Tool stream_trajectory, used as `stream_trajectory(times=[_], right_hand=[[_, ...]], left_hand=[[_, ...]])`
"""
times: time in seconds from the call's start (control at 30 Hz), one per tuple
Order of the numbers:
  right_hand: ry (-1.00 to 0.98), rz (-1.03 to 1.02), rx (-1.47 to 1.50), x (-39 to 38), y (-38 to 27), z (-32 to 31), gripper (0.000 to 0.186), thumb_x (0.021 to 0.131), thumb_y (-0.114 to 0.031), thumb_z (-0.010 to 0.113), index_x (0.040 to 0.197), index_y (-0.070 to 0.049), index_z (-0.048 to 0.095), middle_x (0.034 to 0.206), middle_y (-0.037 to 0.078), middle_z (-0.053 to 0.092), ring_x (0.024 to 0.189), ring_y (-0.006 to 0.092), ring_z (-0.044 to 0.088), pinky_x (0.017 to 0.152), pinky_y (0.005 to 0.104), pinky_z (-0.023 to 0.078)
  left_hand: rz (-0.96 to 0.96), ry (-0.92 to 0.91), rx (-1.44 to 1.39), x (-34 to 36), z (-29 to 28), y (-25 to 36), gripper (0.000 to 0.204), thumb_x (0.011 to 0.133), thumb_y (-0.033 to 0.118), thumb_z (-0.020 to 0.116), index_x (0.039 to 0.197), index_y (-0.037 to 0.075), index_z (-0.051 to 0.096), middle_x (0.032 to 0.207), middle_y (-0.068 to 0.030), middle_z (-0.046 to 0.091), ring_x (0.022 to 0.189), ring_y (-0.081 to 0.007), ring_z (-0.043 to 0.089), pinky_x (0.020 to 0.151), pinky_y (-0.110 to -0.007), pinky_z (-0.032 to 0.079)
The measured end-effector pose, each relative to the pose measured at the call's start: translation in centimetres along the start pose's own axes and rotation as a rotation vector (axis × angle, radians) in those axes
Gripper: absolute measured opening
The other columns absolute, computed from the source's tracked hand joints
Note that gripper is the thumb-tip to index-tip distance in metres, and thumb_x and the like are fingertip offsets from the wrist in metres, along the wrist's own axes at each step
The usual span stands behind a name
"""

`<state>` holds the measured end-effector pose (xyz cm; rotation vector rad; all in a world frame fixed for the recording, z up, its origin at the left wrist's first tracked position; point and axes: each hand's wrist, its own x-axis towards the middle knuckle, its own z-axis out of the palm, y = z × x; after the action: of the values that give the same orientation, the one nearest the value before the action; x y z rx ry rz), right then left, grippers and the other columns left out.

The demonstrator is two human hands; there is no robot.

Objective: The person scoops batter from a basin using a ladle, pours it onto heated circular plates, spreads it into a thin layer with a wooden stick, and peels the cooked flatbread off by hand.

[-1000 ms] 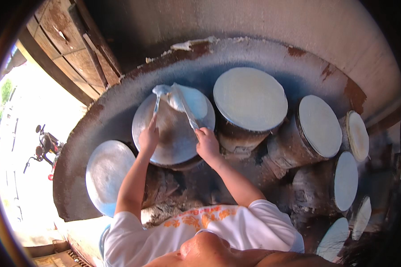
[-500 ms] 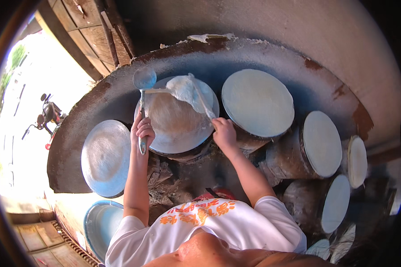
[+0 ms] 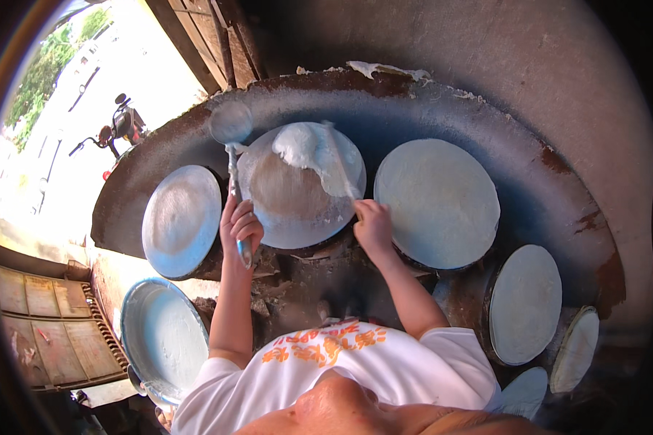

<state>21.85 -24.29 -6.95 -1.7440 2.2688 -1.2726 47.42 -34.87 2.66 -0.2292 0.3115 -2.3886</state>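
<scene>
My left hand point(image 3: 241, 223) is closed around the handle of a ladle point(image 3: 231, 122). The ladle's whitish, wet bowl is raised by the far left rim of a round griddle point(image 3: 290, 226). A thick white mound of batter point(image 3: 296, 145) lies on the far part of that griddle, with a thin film trailing to its right. My right hand point(image 3: 374, 226) grips the near end of a pale, batter-coated spreader point(image 3: 339, 156), blurred by motion, whose blade lies across the griddle's right side. The griddle's middle shows a bare brownish patch.
To the left stands another griddle point(image 3: 181, 221), and to the right one covered by a pale sheet point(image 3: 437, 203). More covered griddles point(image 3: 526, 304) curve round at lower right. A tub of white batter point(image 3: 163, 341) is at lower left. A curved, rusty-edged wall point(image 3: 486, 138) rises behind.
My head view has turned, so more of the batter tub shows. On the griddle, the spreader has swept rightward and the batter has thinned out on that side. The ladle stays in my left hand.
</scene>
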Motion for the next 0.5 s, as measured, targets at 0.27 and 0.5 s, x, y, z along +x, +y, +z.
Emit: stream_trajectory(times=[0.27, 0.5], right_hand=[[-0.088, -0.089, 0.092, 4.7, 1.7, -0.7, 0.026, 0.066, 0.001, 0.062, 0.091, -0.005, 0.069, 0.094, 0.006, 0.067, 0.088, 0.0314, 0.056, 0.083, 0.0367, 0.047], [-0.236, -0.183, 0.215, 8.5, 1.5, 5.2, 0.029, 0.068, -0.001, 0.057, 0.093, -0.006, 0.069, 0.095, 0.008, 0.067, 0.094, 0.032, 0.058, 0.081, 0.0409, 0.046]], left_hand=[[0.015, 0.105, 0.019, -1.7, -1.1, -2.7, 0.042, 0.1, 0.033, 0.038, 0.064, 0.011, 0.035, 0.05, 0.0036, 0.031, 0.036, -0.0062, 0.036, 0.035, -0.021, 0.033], [0.029, 0.181, 0.01, -3.7, -4.2, -0.4, 0.042, 0.1, 0.034, 0.038, 0.065, 0.013, 0.034, 0.05, 0.0053, 0.027, 0.037, -0.0055, 0.032, 0.037, -0.02, 0.029]])
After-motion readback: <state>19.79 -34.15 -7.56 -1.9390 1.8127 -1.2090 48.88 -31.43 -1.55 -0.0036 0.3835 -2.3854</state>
